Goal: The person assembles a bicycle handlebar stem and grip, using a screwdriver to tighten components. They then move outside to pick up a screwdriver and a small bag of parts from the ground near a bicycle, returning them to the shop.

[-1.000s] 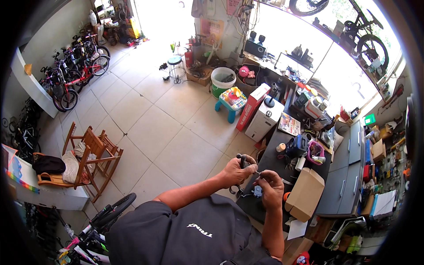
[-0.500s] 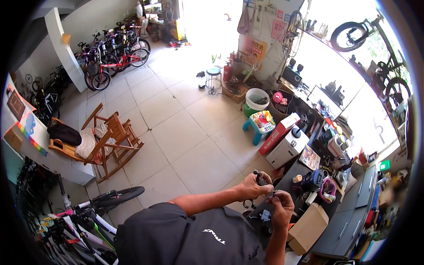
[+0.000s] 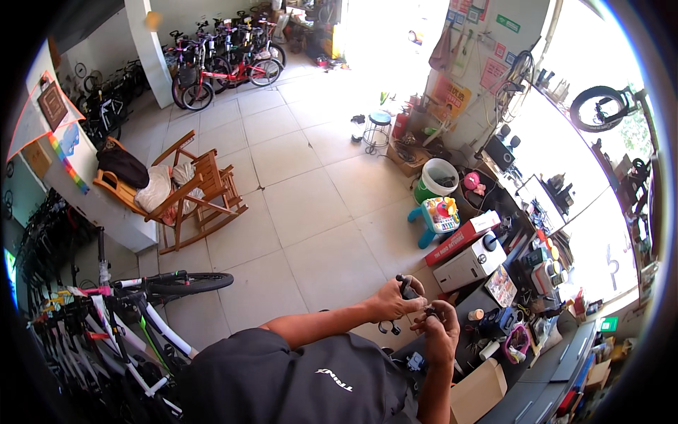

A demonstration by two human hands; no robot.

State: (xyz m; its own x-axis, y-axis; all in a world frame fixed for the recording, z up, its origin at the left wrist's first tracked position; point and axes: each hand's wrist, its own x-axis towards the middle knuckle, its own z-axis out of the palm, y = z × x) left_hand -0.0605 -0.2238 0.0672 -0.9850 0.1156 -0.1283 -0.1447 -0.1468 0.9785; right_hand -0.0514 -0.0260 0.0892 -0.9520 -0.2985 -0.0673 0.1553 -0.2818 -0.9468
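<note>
Sunlit workshop with a pale tiled floor (image 3: 304, 219), seen from above a person in a dark shirt. At the centre of the work is a short dark part (image 3: 407, 286), held in the air before the chest. Its long axis seems to slant across the view, one end up and leftward, away from the body, the other down toward the right hand. The left hand (image 3: 390, 300) has its fingers closed around it. The right hand (image 3: 441, 332) pinches a small dark piece (image 3: 430, 311), thumb and fingertips together. Fingertips nearly meet; whether the two pieces join is too small to tell.

The handling looks midway — both pieces are in hand, neither set down, and nothing visible marks it finished. How much is left cannot be judged.

Just below the left wrist shows a dark curved clip (image 3: 388, 327), perhaps separate. Rightward, a cluttered black bench (image 3: 464, 305) holds an open cardboard box (image 3: 480, 392). Farther left stands a wooden rocking chair (image 3: 212, 185); bicycles (image 3: 233, 71) line the back.
</note>
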